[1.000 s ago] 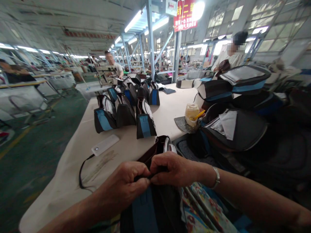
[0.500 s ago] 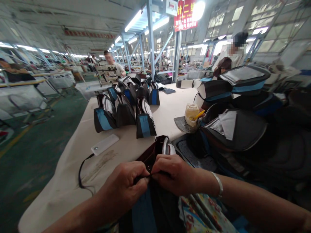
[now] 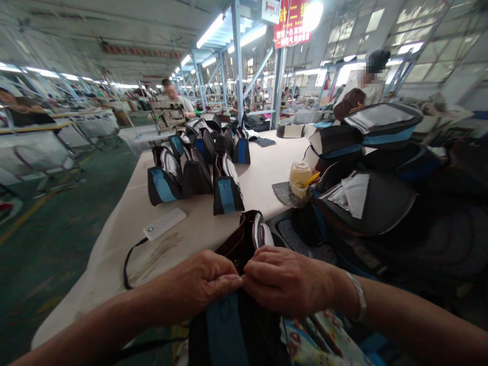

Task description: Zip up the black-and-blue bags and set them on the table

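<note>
A black bag piece with a blue stripe down its end stands in front of me, its maroon-lined opening facing up. My left hand is closed in a pinch on the bag's top edge. Close beside it, thumbs nearly touching, my right hand also pinches that edge. My fingers cover the exact spot they grip. Beyond them, a pale inner flap sticks up along the right side of the opening.
Several similar bag pieces stand farther back on the pale table. A white phone-like device with a black strap lies left. A jar with a yellow-handled tool sits on a dark board. Bag pieces pile up at right; people work beyond.
Both hands have shifted their grip along the bag's edge. The strip stretched between the fingers earlier is now covered. My left forearm lies flatter, and more of the blue stripe shows below.
</note>
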`<state>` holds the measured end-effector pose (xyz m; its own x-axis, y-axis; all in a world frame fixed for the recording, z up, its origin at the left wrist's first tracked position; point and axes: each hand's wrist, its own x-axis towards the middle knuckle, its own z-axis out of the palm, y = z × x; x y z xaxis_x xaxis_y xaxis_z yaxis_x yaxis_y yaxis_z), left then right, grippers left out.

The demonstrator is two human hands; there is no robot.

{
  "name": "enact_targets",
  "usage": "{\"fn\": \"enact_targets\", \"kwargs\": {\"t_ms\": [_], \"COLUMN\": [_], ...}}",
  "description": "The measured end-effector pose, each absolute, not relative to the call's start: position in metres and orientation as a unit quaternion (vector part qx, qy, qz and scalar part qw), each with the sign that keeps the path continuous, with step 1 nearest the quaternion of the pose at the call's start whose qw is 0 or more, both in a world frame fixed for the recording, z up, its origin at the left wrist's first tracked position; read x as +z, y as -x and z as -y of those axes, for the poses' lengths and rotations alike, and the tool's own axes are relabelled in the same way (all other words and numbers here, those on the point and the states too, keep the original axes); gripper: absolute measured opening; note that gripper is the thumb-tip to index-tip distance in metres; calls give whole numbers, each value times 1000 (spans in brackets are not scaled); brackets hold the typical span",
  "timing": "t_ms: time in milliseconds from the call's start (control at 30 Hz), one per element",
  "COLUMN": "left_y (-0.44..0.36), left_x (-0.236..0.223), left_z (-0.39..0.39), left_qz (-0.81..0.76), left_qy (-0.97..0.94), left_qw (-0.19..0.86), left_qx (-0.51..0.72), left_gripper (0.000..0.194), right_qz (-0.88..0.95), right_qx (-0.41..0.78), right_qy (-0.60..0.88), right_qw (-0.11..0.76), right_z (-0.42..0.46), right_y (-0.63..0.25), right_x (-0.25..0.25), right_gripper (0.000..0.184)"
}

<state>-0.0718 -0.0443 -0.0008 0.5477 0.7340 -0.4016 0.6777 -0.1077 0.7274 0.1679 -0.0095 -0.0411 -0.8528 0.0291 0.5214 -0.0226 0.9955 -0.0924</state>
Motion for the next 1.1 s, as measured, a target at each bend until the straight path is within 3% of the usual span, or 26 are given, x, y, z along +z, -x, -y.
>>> {"fn": "enact_targets", "kwargs": {"t_ms": [133, 233, 300, 367, 467, 567, 733, 900, 1000, 1100], "left_y": [66, 62, 61, 63, 70, 77, 79, 79, 80, 83], "left_x": [-5, -12, -15, -15, -5, 11, 28, 31, 25, 15], "left_z": [55, 61, 62, 60, 54, 48, 47, 44, 44, 42], "left_qz": [-437, -394, -373, -372, -399, -413, -414, -382, -387, -390], "left_qy": [-814, -855, -872, -873, -836, -797, -819, -833, -836, -837], "left_qw": [371, 304, 271, 274, 363, 434, 396, 399, 390, 383], "left_qx": [94, 145, 162, 155, 105, 80, 35, 21, 20, 27], "left_gripper": [40, 31, 28, 30, 40, 48, 43, 33, 31, 38], "right_qz": [895, 888, 893, 902, 911, 890, 854, 851, 852, 881], "right_qx": [320, 393, 400, 369, 319, 382, 480, 500, 490, 403], "right_qy": [75, 66, 29, 14, 30, 53, 87, 102, 99, 77], "right_qw": [301, 231, 201, 223, 259, 242, 180, 126, 155, 236], "right_z": [2, -7, -10, -9, -5, -3, -3, -4, -2, 1], "right_y": [-173, -170, -165, -160, -156, -158, -160, -151, -145, -142], "right_x": [-38, -30, -28, -30, -37, -39, -23, -19, -28, -38], "right_gripper": [23, 23, 22, 24, 27, 26, 31, 22, 21, 27]}}
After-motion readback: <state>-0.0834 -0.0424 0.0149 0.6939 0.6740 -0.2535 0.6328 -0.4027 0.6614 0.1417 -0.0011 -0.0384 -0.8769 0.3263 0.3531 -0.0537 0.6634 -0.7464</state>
